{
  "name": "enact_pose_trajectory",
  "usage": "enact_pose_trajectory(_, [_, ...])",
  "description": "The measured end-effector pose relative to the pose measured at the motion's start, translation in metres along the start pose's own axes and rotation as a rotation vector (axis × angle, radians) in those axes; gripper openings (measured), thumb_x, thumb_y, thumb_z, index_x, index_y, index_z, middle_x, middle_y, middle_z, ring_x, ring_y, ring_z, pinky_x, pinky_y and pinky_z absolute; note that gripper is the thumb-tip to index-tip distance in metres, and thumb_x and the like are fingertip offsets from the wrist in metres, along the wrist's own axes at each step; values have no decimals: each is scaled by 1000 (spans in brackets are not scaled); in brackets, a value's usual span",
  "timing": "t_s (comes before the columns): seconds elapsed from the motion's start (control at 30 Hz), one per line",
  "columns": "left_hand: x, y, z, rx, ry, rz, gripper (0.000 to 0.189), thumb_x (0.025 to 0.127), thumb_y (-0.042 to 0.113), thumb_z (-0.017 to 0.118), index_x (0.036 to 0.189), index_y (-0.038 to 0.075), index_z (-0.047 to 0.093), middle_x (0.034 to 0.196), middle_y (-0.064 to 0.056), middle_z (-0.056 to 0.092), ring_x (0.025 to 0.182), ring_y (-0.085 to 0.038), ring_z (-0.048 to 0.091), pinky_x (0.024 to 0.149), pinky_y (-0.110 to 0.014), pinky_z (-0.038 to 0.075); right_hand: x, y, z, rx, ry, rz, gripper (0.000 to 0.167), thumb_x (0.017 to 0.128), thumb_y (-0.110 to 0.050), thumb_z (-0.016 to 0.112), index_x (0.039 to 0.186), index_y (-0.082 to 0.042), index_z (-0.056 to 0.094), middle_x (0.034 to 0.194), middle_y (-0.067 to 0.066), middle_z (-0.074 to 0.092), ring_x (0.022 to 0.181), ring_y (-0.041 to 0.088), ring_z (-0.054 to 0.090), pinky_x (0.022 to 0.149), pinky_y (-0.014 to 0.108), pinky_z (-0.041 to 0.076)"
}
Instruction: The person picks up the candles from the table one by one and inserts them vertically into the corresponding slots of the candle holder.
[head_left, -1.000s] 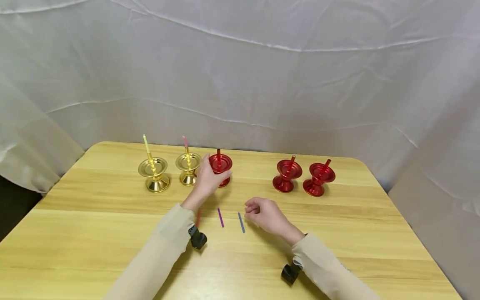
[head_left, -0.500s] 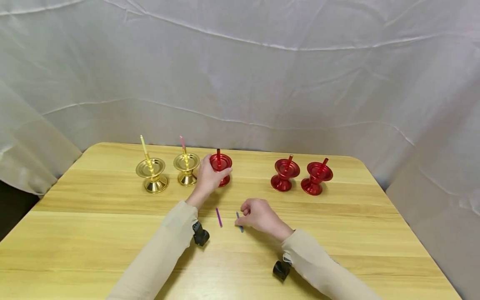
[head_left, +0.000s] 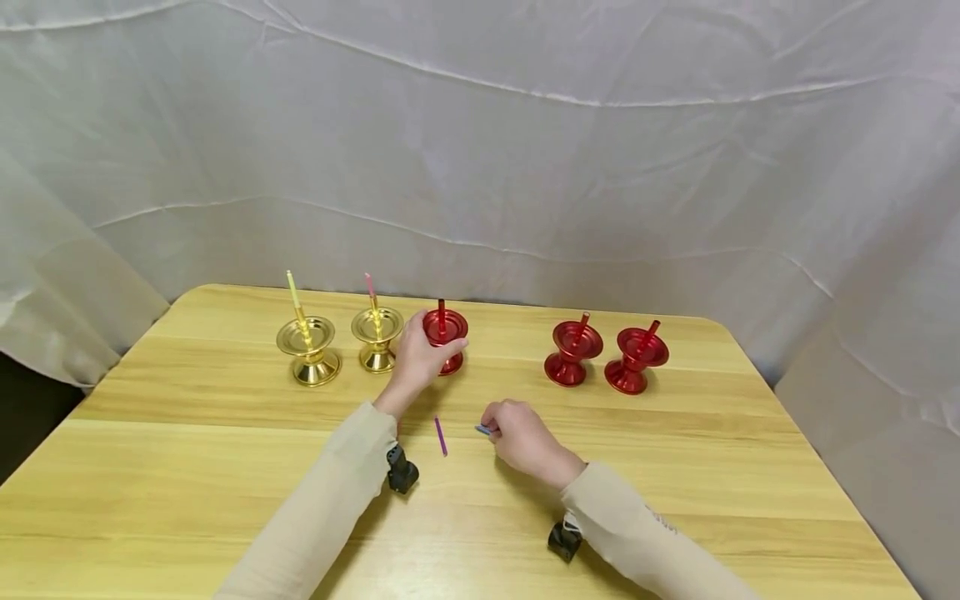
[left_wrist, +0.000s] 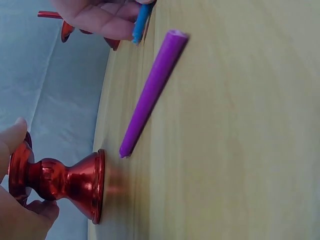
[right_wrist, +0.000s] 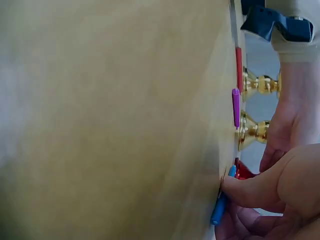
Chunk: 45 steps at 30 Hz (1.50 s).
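My left hand (head_left: pixel 415 360) holds a red metal candle holder (left_wrist: pixel 82 182) by its dish, thumb on one side and fingers on the other. The holder stands upright on the table, a thin red tube rising from its middle. Nearer the front, my right hand (head_left: pixel 523 433) pinches a slim blue candle (right_wrist: pixel 220 207) between thumb and fingers, close over the wood. A purple candle (head_left: pixel 441 437) lies on the table between the two hands. Beside it a red candle (right_wrist: pixel 239 70) shows in the right wrist view; the left sleeve mostly hides it in the head view.
Left of the held holder stand two gold candle holders, one with a yellow candle (head_left: pixel 293 290), one with a pink candle (head_left: pixel 371 285). Two more red candle holders (head_left: pixel 567 367) stand at the back right. A pale curtain (head_left: pixel 480 167) hangs behind the wooden table (head_left: pixel 712 467).
My right hand has moved slightly left, taken the blue candle in a pinch and turned it from its lying direction. The left hand has stayed on the red candle holder.
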<state>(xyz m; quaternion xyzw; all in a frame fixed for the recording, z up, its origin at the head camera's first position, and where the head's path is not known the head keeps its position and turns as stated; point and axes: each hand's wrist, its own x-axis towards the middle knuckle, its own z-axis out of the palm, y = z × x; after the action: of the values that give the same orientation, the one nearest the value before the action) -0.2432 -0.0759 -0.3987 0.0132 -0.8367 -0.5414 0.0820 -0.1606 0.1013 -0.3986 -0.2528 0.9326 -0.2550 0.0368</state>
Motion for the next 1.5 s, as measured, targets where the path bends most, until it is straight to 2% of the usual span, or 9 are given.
enact_pose_trajectory(0.17, [0,0,0,0,-1,4,84,79,27,80,143,-5,35,134,-24,47,123,-37,46,102,-48,40,1,2,-5,24,12,17,22,77,17,58,90,4,70,83,8,63,80,20,58,75,37,52])
enact_pose_trajectory(0.33, [1,0,2,14,-3,17,84,79,27,81,142,-6,37,133,-25,49,121,-37,48,101,-47,41,8,4,-17,84,43,91,11,85,8,61,92,3,68,86,8,66,79,18,59,75,36,53])
enact_pose_trajectory(0.47, [2,0,2,24,0,24,84,78,27,81,142,-6,38,131,-25,50,120,-36,49,101,-46,42,22,5,-29,173,75,172,10,90,1,61,98,3,67,87,6,65,74,15,58,70,31,52])
enact_pose_trajectory(0.57, [2,0,2,27,14,34,82,78,27,81,140,-6,40,129,-24,52,119,-36,50,100,-46,42,37,3,-39,245,120,207,12,92,-3,62,101,3,67,88,6,67,77,16,61,71,30,53])
enact_pose_trajectory(0.73, [2,-2,1,34,25,52,79,77,28,81,137,-6,42,126,-24,54,116,-36,53,98,-46,44,66,-4,-55,335,223,192,14,91,-9,66,101,0,67,93,8,68,87,21,62,76,32,53])
enact_pose_trajectory(0.87, [3,-4,1,25,20,59,80,77,29,81,138,-6,42,126,-23,54,115,-36,53,97,-46,44,89,-14,-65,383,297,124,14,89,-9,68,99,0,67,92,10,68,88,23,61,77,34,51])
enact_pose_trajectory(1.03, [2,-6,-1,19,20,54,77,77,27,81,136,-5,44,125,-23,55,114,-36,53,97,-47,44,110,-27,-71,401,323,84,13,89,-10,68,99,-1,67,93,9,68,88,22,61,78,32,51])
enact_pose_trajectory(1.23, [2,-5,-2,7,2,54,76,78,27,81,136,-5,44,126,-23,55,114,-36,53,96,-47,45,125,-37,-74,465,366,76,15,90,-10,67,102,-1,68,97,10,69,92,22,63,84,33,51])
enact_pose_trajectory(1.5, [2,-4,-3,20,7,59,75,78,27,81,135,-5,44,125,-23,55,114,-36,53,95,-48,46,135,-42,-74,508,378,114,17,91,-11,67,105,-1,68,101,10,68,96,21,63,84,31,52])
